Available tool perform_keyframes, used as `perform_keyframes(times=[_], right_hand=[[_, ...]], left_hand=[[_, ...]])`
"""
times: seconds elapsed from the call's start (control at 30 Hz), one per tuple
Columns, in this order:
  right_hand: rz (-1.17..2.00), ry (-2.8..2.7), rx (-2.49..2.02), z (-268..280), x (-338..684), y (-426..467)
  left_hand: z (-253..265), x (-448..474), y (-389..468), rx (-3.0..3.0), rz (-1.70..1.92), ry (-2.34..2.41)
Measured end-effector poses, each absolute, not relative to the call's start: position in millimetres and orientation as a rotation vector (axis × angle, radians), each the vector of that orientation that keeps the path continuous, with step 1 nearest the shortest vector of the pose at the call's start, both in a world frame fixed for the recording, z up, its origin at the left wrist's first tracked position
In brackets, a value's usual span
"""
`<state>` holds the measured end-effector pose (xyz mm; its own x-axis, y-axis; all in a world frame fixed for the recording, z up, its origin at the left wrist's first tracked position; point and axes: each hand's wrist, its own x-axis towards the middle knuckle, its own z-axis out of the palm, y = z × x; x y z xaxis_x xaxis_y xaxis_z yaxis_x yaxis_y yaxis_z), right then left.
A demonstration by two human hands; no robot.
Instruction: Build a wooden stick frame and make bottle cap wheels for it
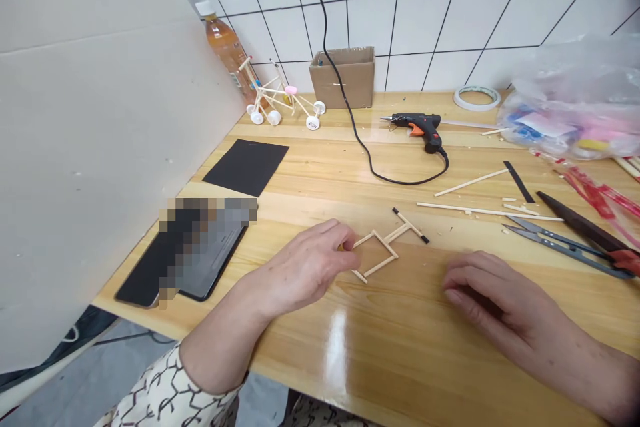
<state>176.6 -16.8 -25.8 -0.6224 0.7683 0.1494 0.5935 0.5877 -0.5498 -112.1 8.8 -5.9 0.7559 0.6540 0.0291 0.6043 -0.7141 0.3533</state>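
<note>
My left hand [320, 260] is closed over the left end of a small frame of pale wooden sticks [385, 243], finger and thumb pinched together. A small yellowish bit shows between the fingertips; I cannot make out what it is. The frame has a squarish outline, a short double-stick neck and a crossbar [411, 225] with black ends. To the right, my right hand [505, 310] rests low over the table, palm down, fingers loosely curved and slightly blurred, holding nothing I can see. Its nearest things are thread snips [560, 243] and loose sticks [485, 211].
A black glue gun [423, 127] lies behind, its cord running up the tiles. A stick model with white wheels [280, 97], a bottle [225, 47] and a cardboard box [345, 80] stand at the back. Scissors [575, 220], a tape roll [477, 99], a phone [220, 267] and black sheet [247, 167] lie around.
</note>
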Motion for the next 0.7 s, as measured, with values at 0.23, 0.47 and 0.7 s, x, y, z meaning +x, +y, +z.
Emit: perform_keyframes(times=[0.23,0.47,0.7], right_hand=[[0.636,-2.447,-1.105,-25.4,175.3,-16.1],[0.638,-2.428,-1.123,-26.4,177.4,-17.4],[0.629,-2.436,-1.127,-27.4,176.6,-16.8]], left_hand=[[-3.9,-119.9,10.8,2.537,0.318,1.029],[-3.1,-123.3,13.9,2.481,0.276,1.097],[-2.6,-121.6,12.8,2.487,0.314,1.103]])
